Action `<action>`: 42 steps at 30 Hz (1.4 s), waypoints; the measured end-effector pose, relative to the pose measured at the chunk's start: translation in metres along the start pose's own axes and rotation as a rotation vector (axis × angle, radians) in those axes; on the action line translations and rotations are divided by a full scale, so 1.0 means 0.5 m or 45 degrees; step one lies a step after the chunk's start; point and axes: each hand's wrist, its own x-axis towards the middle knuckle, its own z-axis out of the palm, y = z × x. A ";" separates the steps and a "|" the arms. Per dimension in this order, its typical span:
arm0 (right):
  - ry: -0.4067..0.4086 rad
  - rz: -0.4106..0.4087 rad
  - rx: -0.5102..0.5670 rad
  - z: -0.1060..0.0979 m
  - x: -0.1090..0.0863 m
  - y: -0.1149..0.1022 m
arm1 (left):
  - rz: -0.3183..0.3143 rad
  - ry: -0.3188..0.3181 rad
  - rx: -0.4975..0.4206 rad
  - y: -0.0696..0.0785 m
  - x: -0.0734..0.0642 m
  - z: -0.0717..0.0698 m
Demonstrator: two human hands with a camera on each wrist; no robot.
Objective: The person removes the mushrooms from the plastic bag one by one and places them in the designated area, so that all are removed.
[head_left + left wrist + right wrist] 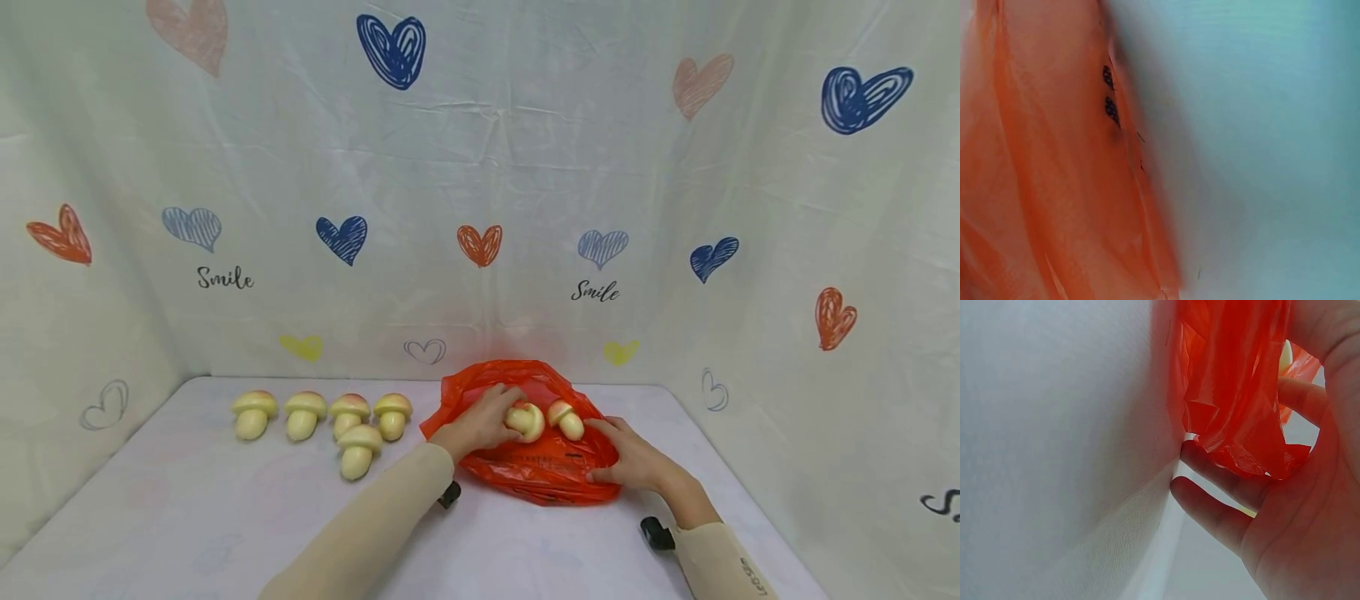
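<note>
A red plastic bag lies on the table, its mouth spread wide. My left hand reaches over the bag and grips a toy mushroom with a cream stem, thumb and fingers on either side. Another toy mushroom with a reddish-yellow cap rests on the bag to the right of it. At the bag's right side, my right hand touches the plastic with thumb and fingers spread apart. The right wrist view shows straight fingers beside the crumpled red plastic. Only orange-tinted bag and pale cloth appear in the left wrist view.
Several toy mushrooms stand left of the bag: a row at the back, with one mushroom in front of it. A white table carries everything. White curtains printed with hearts enclose its back and sides.
</note>
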 end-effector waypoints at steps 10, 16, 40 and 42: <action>0.004 -0.012 -0.004 0.001 -0.001 0.000 | 0.055 0.037 0.040 0.005 -0.004 0.000; 0.007 -0.015 -0.001 0.001 0.002 0.000 | 0.041 0.035 0.029 0.011 -0.005 0.003; 0.010 0.001 -0.008 0.002 -0.001 0.000 | -0.031 -0.036 -0.074 0.013 -0.022 0.009; 0.005 0.010 0.000 0.003 -0.001 0.001 | -0.041 -0.049 -0.064 0.013 -0.021 0.011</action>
